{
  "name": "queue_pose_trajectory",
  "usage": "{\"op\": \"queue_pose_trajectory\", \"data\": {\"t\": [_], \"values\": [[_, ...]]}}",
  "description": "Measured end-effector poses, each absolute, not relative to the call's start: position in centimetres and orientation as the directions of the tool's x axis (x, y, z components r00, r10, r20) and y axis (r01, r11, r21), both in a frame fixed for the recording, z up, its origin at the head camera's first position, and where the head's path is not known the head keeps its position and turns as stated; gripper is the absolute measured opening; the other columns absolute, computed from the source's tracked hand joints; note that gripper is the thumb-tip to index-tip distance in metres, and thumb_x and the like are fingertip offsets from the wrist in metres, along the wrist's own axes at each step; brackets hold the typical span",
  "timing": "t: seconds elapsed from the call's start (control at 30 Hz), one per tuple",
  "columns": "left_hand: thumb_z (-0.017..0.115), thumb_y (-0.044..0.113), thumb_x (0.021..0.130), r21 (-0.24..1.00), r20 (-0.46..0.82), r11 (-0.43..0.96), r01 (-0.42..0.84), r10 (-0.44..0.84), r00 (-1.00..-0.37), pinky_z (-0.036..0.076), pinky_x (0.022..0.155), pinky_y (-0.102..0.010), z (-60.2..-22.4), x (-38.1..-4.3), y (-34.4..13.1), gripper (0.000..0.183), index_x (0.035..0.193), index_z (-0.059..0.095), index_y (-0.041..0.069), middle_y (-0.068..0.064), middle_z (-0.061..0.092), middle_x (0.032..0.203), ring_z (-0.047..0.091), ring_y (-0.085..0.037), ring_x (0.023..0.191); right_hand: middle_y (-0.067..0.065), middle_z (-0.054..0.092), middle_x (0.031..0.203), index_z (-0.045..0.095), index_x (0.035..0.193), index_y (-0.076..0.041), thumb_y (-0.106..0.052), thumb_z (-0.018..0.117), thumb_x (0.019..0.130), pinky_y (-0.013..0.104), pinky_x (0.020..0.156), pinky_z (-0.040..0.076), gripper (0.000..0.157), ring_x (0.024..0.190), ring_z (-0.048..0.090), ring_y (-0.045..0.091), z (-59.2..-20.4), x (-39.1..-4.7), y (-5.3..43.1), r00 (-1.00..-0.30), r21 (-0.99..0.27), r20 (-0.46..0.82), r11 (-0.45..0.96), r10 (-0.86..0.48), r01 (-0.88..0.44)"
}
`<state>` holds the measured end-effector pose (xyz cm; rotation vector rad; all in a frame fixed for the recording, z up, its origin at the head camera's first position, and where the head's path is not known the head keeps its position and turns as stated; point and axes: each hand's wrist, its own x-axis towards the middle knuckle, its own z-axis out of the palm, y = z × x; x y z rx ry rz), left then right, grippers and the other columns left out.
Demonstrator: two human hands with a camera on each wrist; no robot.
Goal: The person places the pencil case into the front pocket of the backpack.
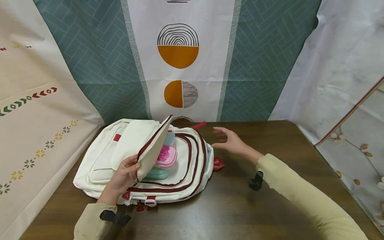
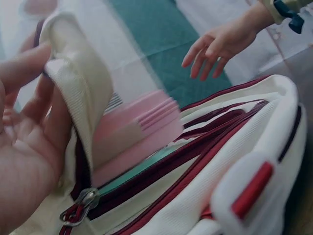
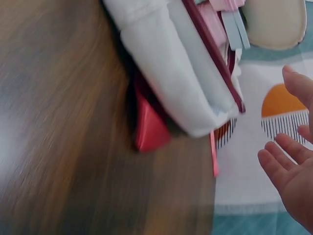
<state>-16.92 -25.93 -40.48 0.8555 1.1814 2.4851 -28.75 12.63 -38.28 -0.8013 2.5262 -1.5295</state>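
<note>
A white backpack (image 1: pixel 105 150) with dark red zippers lies flat on the table. My left hand (image 1: pixel 124 175) pinches the edge of its unzipped pocket flap (image 1: pixel 153 151), holding it raised. Under the flap a pink case (image 1: pixel 169 156) with a darker pink pattern shows, with a mint green case (image 1: pixel 158 173) and a grey-blue case (image 1: pixel 170 138) beside it; the flap hides part of each. Off the bag's right end, my right hand (image 1: pixel 232 141) is in the air, fingers spread and holding nothing. In the left wrist view a zipper pull (image 2: pixel 88 198) hangs near the flap's base.
The brown wooden table (image 1: pixel 228 206) extends to the right and front of the bag. Red straps (image 1: pixel 218 164) and a white buckle (image 1: pixel 150 202) stick out from the bag. A patterned cloth (image 1: pixel 183 73) hangs behind the table, with more cloth at both sides.
</note>
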Motion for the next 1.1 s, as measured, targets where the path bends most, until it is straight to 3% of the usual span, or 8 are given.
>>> {"op": "queue_pose_trajectory", "data": {"t": [0.2,0.33,0.43,0.67,0.83,1.1], "values": [[0.041,-0.008,0.092,0.852,0.354,-0.496,0.171,0.303,-0.885,0.049,0.071,-0.016,-39.4,-15.8,-24.5,0.041,0.113,0.066,0.018,0.004,0.065,0.104,0.060,-0.005,0.091,0.018,0.045,0.131,0.037,0.136,-0.003,-0.015,0.073,0.077,0.050,0.095,0.038,0.071,0.119,0.042,0.037,-37.8,-27.9,15.3,-0.885,-0.837,0.163,0.414,-0.435,-0.358],[0.047,-0.006,0.090,0.925,0.318,-0.270,0.266,0.174,-0.932,0.049,0.063,-0.016,-38.7,-15.0,-23.3,0.040,0.106,0.068,0.024,0.007,0.066,0.096,0.059,-0.003,0.082,0.023,0.043,0.131,0.035,0.135,0.002,-0.011,0.072,0.077,0.053,0.096,0.035,0.070,0.119,0.040,0.041,-36.9,-27.0,16.5,-0.897,-0.840,0.150,0.425,-0.415,-0.337],[0.053,-0.004,0.088,0.935,0.350,-0.102,0.339,0.126,-0.928,0.049,0.060,-0.016,-38.4,-14.6,-22.4,0.037,0.106,0.068,0.023,0.009,0.066,0.095,0.058,-0.002,0.080,0.023,0.043,0.132,0.035,0.136,0.001,-0.014,0.073,0.077,0.054,0.096,0.035,0.071,0.119,0.040,0.041,-37.2,-27.2,17.6,-0.906,-0.833,0.145,0.446,-0.398,-0.329],[0.060,-0.014,0.078,0.754,0.571,0.239,0.612,0.222,-0.790,0.048,0.063,-0.015,-38.4,-14.3,-20.2,0.029,0.103,0.067,-0.002,0.001,0.065,0.097,0.057,-0.005,0.084,0.022,0.042,0.133,0.034,0.137,-0.003,-0.022,0.073,0.077,0.053,0.095,0.036,0.074,0.121,0.040,0.039,-39.2,-28.2,19.7,-0.915,-0.816,0.153,0.474,-0.373,-0.330],[0.067,-0.015,0.070,0.527,0.656,0.445,0.724,0.329,-0.679,0.041,0.056,-0.011,-38.4,-14.0,-19.0,0.032,0.096,0.071,0.003,-0.002,0.063,0.088,0.053,-0.007,0.068,0.023,0.041,0.133,0.033,0.137,-0.002,-0.023,0.072,0.078,0.052,0.094,0.037,0.074,0.121,0.040,0.038,-39.9,-28.1,20.6,-0.918,-0.800,0.159,0.498,-0.363,-0.335],[0.074,-0.005,0.065,0.235,0.641,0.648,0.724,0.456,-0.617,0.035,0.053,-0.010,-39.4,-13.9,-17.5,0.032,0.090,0.074,0.015,0.010,0.054,0.076,0.046,0.000,0.062,0.023,0.041,0.133,0.033,0.138,-0.003,-0.024,0.073,0.077,0.053,0.093,0.038,0.075,0.120,0.040,0.038,-40.6,-28.0,21.2,-0.923,-0.792,0.148,0.516,-0.354,-0.325]]}}
